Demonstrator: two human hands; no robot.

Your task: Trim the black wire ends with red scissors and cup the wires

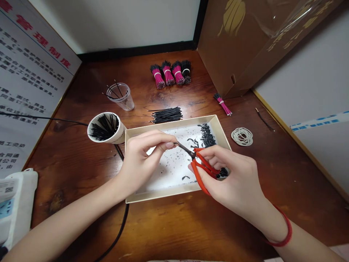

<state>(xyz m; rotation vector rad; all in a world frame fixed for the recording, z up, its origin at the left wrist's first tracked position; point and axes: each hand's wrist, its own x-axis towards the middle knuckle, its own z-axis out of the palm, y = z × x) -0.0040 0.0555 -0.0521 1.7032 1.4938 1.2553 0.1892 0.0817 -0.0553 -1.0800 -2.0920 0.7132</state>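
Both arms are bare all the way down, nothing at all on the left hand point(139, 163), while the right hand point(231, 178) gets just one thin red corded bracelet point(283, 234) looped around its wrist.

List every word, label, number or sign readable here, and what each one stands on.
"管理制度": red heading on the printed wall poster.
"公司": black print low on the same poster.
Other black poster text: mostly too small or blurred to read.
Gold printing on the brown carton: too cut off to read.
QR-code label on the white plastic casing: too small to read.
Blue marks on the white tape strip: too blurred to read.
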